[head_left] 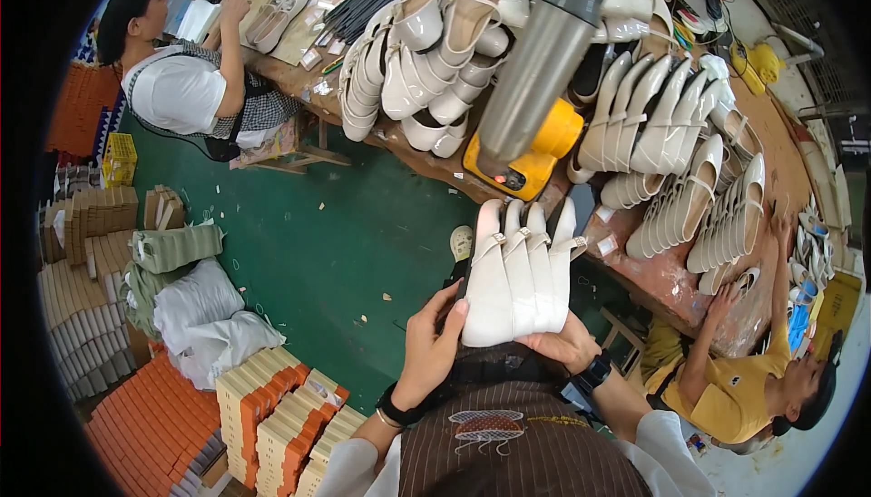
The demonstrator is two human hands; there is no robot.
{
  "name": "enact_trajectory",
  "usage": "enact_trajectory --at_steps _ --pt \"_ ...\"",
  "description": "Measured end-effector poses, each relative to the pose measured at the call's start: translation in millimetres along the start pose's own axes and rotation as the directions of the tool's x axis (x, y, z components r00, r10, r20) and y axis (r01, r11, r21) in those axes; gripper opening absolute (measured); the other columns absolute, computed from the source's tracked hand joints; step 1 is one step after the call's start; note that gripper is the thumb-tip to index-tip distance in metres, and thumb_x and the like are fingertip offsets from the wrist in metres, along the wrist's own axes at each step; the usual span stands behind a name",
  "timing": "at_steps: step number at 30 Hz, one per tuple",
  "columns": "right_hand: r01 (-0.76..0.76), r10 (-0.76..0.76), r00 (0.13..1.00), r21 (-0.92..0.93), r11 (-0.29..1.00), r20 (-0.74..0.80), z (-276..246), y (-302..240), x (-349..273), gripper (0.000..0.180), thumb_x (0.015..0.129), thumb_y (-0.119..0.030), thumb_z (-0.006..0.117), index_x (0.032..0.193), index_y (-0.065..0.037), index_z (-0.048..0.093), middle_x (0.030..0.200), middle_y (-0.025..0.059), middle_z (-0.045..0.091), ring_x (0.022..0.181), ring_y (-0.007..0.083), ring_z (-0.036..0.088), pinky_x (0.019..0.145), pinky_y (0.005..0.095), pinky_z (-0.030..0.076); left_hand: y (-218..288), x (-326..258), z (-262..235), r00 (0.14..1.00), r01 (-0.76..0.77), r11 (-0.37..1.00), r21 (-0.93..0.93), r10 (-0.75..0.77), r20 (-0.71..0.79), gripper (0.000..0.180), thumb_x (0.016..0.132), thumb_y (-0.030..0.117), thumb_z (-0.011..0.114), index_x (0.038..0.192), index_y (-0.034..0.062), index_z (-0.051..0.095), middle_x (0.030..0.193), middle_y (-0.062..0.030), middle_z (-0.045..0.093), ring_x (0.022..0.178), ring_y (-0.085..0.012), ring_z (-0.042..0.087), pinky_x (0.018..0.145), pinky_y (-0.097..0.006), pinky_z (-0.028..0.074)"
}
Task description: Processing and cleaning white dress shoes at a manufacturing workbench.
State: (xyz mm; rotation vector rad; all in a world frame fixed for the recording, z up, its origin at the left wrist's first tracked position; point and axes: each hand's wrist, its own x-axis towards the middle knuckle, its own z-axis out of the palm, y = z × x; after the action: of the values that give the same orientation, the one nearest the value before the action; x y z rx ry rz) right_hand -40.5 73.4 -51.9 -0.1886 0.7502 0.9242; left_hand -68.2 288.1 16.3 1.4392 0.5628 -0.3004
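Observation:
A row of several cream strapped shoes (pixel 519 270) stands pressed together, toes pointing away, held between both my hands. My left hand (pixel 432 343) grips the left side of the row, thumb on the outermost shoe. My right hand (pixel 564 345) cups the heels from below on the right; a black watch is on that wrist. Straight ahead a grey cylinder on a yellow base, a heat gun (pixel 535 89), stands on the worn wooden table (pixel 671 279).
Many cream shoes (pixel 426 53) are heaped and lined up (pixel 689 170) on the table. A person in a white shirt (pixel 186 89) sits far left; a person in yellow (pixel 735 388) reaches in at right. Stacked boxes (pixel 272 415) and bags (pixel 204 316) lie on the green floor.

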Motion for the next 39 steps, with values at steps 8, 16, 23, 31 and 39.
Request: enact_trajectory --at_steps 8,16,23,31,39 --pt "0.125 -0.122 0.992 0.096 0.988 -0.037 22 15 44 0.044 0.100 -0.026 0.043 0.138 -0.005 0.041 0.140 0.0135 0.045 0.128 0.0296 0.045 0.107 0.0476 0.038 8 52 -15 0.978 -0.096 0.925 0.369 0.157 -0.139 0.030 0.093 0.025 0.053 0.105 -0.0018 0.061 0.097 -0.0193 0.064 0.095 -0.0315 0.059 0.093 -0.039 0.038" --pt "0.159 -0.150 0.986 0.156 0.975 -0.069 39 16 56 0.042 0.101 -0.027 0.040 0.138 -0.007 0.040 0.140 0.0123 0.045 0.126 0.0290 0.047 0.106 0.0460 0.040 21 79 -24 0.933 -0.266 0.774 0.574 0.357 -0.048 0.024 0.091 0.022 0.055 0.097 -0.0007 0.062 0.113 -0.0146 0.061 0.111 -0.0319 0.050 0.099 -0.043 0.033" --pt "0.135 -0.126 0.990 0.179 0.974 -0.061 48 20 61 0.043 0.101 -0.025 0.041 0.138 -0.003 0.039 0.140 0.0149 0.044 0.128 0.0302 0.045 0.107 0.0487 0.038 35 74 -44 0.925 -0.262 0.737 0.623 0.375 -0.055 0.024 0.090 0.020 0.056 0.095 -0.0017 0.063 0.126 -0.0144 0.054 0.121 -0.0329 0.044 0.101 -0.043 0.033" --pt "0.050 -0.050 0.995 0.002 0.999 -0.082 61 23 71 0.040 0.100 -0.024 0.044 0.133 -0.001 0.044 0.135 0.0159 0.049 0.121 0.0291 0.050 0.103 0.0459 0.042 36 62 -67 0.924 -0.260 0.799 0.543 0.369 -0.100 0.023 0.087 0.019 0.058 0.095 -0.0023 0.064 0.126 -0.0151 0.054 0.123 -0.0346 0.041 0.102 -0.046 0.032" --pt "-0.012 0.011 1.000 -0.101 0.995 -0.013 65 28 78 0.040 0.099 -0.024 0.047 0.132 -0.002 0.046 0.131 0.0142 0.053 0.119 0.0273 0.053 0.100 0.0443 0.045 26 52 -87 0.906 -0.275 0.838 0.471 0.390 -0.166 0.021 0.085 0.018 0.059 0.089 -0.0027 0.061 0.124 -0.0166 0.057 0.124 -0.0360 0.043 0.102 -0.045 0.033"
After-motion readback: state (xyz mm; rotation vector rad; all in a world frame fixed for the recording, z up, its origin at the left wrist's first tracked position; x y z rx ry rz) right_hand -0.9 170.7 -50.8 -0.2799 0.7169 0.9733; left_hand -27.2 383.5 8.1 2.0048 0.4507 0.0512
